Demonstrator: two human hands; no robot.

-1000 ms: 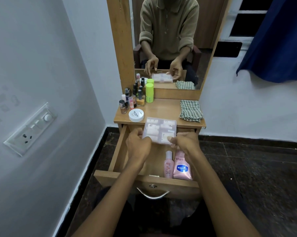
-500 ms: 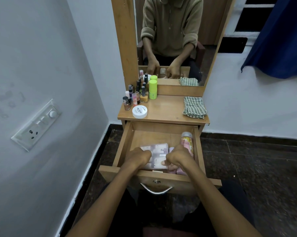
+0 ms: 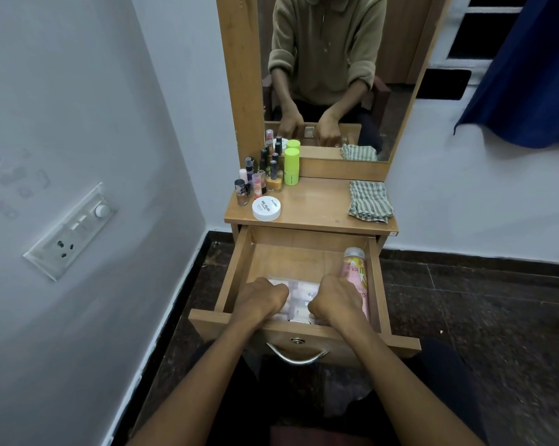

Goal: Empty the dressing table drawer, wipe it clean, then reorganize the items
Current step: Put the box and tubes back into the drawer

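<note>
Both hands, left hand (image 3: 262, 300) and right hand (image 3: 335, 302), apparently pinch the clear organiser box (image 3: 299, 297), settling it flat in the drawer (image 3: 236, 268)

- Packet (image 3: 299, 296) lies in the drawer (image 3: 236, 268), apparently at its front.
- Bottle (image 3: 355, 275) lies along the drawer's right wall.
- Cloth (image 3: 370, 202) on tabletop (image 3: 317, 204), right; jar (image 3: 266, 208) left.

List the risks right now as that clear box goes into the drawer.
1. Both hands, left hand and right hand, hold the clear compartment box low at the front of the drawer; a slipping grip could spill its small contents.
2. The pink bottle lies right beside the right hand; a nudge may roll it.
3. The drawer is pulled far out, so leaning on its front may strain it.
</note>
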